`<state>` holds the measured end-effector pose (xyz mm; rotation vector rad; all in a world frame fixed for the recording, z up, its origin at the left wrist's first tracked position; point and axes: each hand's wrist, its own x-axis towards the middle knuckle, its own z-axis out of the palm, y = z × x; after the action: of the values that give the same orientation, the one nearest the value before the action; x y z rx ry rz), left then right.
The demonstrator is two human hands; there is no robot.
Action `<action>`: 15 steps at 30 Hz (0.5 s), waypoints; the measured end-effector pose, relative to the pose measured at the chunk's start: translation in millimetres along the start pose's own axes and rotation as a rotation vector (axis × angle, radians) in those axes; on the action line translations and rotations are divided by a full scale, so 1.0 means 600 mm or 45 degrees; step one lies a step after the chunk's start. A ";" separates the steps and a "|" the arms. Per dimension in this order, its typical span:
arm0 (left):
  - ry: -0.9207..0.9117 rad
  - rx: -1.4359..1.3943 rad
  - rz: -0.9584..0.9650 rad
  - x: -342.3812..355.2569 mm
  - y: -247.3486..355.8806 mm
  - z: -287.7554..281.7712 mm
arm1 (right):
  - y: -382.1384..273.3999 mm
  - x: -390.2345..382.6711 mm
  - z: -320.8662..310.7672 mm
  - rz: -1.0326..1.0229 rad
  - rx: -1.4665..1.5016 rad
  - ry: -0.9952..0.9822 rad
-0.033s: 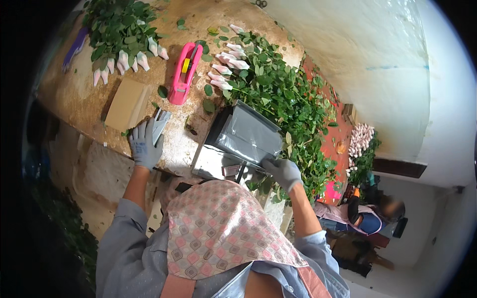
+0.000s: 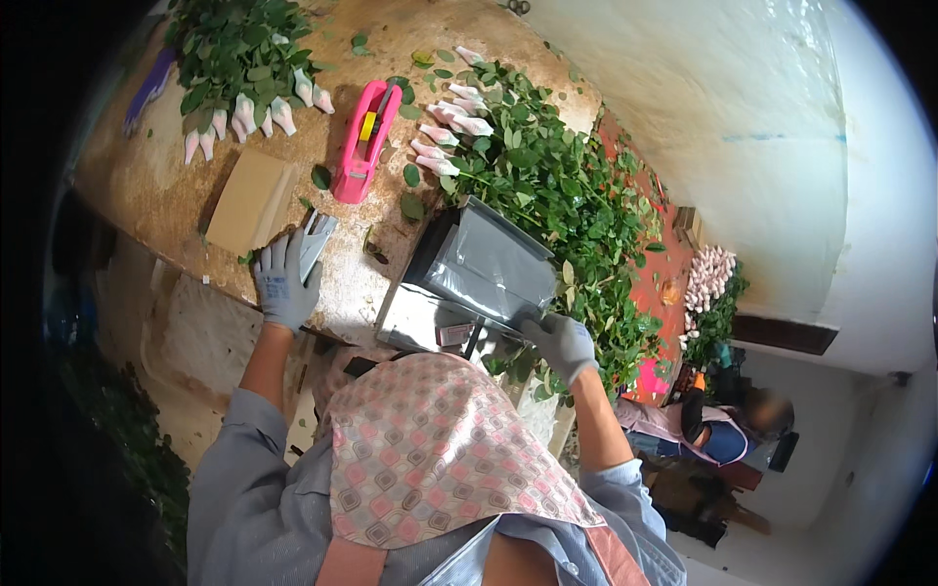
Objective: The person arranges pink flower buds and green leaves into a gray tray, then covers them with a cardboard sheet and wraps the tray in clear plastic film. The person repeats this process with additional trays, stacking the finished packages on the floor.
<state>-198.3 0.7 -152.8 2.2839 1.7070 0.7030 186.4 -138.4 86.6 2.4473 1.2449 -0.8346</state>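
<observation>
My left hand (image 2: 285, 283), in a grey glove, rests at the table's near edge. A grey metal stapler (image 2: 315, 241) lies between its thumb and index finger. The other fingers stretch forward beside a folded brown cardboard piece (image 2: 249, 203). My right hand (image 2: 562, 345), also gloved, is closed at the near right corner of a clear plastic sheet (image 2: 493, 269); its fingertips are partly hidden. The sheet lies on a stack in a dark, tilted tray (image 2: 430, 256) in front of me.
A pink tape dispenser (image 2: 363, 146) stands mid-table. Rose stems with wrapped pale buds (image 2: 437, 156) lie right of it, leaves spreading rightward. Another leafy bunch (image 2: 239, 63) and a purple-handled tool (image 2: 149, 95) are far left. At right, another person (image 2: 699, 430) works beside more roses (image 2: 710, 283).
</observation>
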 end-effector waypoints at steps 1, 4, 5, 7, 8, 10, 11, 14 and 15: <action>-0.012 0.005 -0.004 -0.002 -0.001 -0.003 | -0.012 -0.001 -0.006 -0.127 0.156 0.069; -0.047 0.003 0.017 -0.012 -0.011 0.002 | -0.076 0.006 -0.028 -0.525 0.421 0.216; -0.096 -0.006 0.016 -0.014 -0.006 -0.004 | -0.074 0.057 -0.005 -0.698 0.445 0.266; -0.201 -0.003 0.024 -0.018 -0.010 -0.012 | -0.117 0.126 0.006 -0.796 0.457 0.304; -0.220 -0.002 0.064 -0.018 -0.003 -0.027 | -0.161 0.141 -0.009 -0.732 0.437 0.298; -0.316 0.015 0.044 -0.025 0.008 -0.040 | -0.226 0.184 -0.003 -0.893 0.809 0.260; -0.334 0.016 0.050 -0.032 0.008 -0.043 | -0.262 0.202 -0.003 -0.955 0.890 0.241; -0.269 -0.069 0.023 -0.039 0.021 -0.063 | -0.382 0.230 -0.013 -0.938 0.931 0.161; -0.241 -0.068 0.023 -0.035 0.025 -0.064 | -0.404 0.267 0.005 -0.934 0.920 0.140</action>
<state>-209.2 -28.5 -118.2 2.2526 1.5652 0.5112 64.6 108.3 -8.0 2.5329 2.2658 -1.5769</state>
